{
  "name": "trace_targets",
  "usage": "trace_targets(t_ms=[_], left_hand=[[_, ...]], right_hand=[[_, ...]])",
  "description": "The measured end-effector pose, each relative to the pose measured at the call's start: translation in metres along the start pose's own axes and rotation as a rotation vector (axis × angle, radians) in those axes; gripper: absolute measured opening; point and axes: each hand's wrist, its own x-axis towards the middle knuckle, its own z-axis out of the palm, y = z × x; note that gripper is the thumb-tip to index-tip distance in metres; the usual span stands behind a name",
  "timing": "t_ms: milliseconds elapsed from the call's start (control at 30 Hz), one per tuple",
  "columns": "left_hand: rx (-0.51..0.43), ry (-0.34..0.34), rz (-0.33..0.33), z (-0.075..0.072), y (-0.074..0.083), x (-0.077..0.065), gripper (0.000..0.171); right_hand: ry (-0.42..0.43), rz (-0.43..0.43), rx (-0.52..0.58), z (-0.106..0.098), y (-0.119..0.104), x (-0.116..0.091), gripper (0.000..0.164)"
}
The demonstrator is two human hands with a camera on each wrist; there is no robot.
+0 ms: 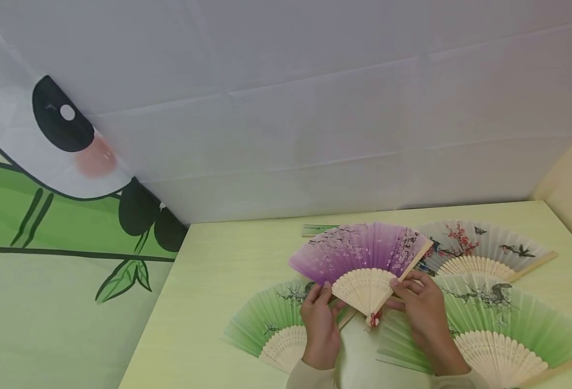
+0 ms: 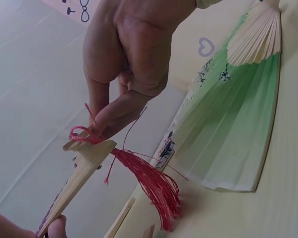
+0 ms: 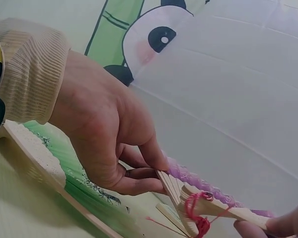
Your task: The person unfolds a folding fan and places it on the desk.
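Observation:
A spread folding fan (image 1: 354, 251) with purple cloth, dark branches and pale blossoms is raised over the table. My left hand (image 1: 320, 327) pinches its left side, the thumb on the front. On the other side, my right hand (image 1: 424, 313) grips the fan near its pale end rib. Pierced wooden ribs (image 1: 364, 292) meet at a pivot between the hands. From that pivot hangs a red tassel (image 2: 151, 186), seen clearly in the left wrist view. In the right wrist view the fan is nearly edge-on, with left fingers (image 3: 141, 176) against its ribs.
A spread green fan (image 1: 249, 319) lies beneath my left hand. Another green fan (image 1: 539, 313) lies on the right, with a grey-white fan (image 1: 466, 240) behind it. A slim green item (image 1: 315, 229) lies farther back. A white cloth (image 1: 286, 140) rises behind the table.

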Motion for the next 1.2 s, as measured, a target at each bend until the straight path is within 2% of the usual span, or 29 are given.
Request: trace_targets(t_ms=[133, 367, 533, 700, 867, 1067, 1200], left_hand=[[-0.025, 0.002, -0.002, 0.001, 0.000, 0.000, 0.007], [-0.067, 0.013, -0.006, 0.000, -0.001, 0.000, 0.008], [-0.087, 0.022, 0.010, 0.000, 0.005, 0.001, 0.005], [-0.100, 0.040, 0.034, -0.002, 0.012, 0.007, 0.010], [-0.123, 0.083, 0.059, -0.008, 0.020, 0.017, 0.009], [-0.134, 0.121, 0.095, -0.019, 0.030, 0.029, 0.015], [-0.168, 0.141, 0.119, -0.026, 0.036, 0.035, 0.013]], right_hand=[[0.034, 0.004, 0.035, -0.002, 0.002, 0.000, 0.025], [0.061, 0.013, 0.111, -0.007, 0.004, -0.001, 0.017], [0.065, 0.002, 0.183, -0.004, 0.005, 0.000, 0.018], [0.090, -0.019, 0.239, 0.009, 0.007, 0.000, 0.019], [0.114, -0.045, 0.283, 0.031, 0.010, 0.001, 0.020], [0.094, -0.089, 0.328, 0.054, 0.014, 0.004, 0.020], [0.078, -0.090, 0.350, 0.069, 0.016, 0.007, 0.019]])
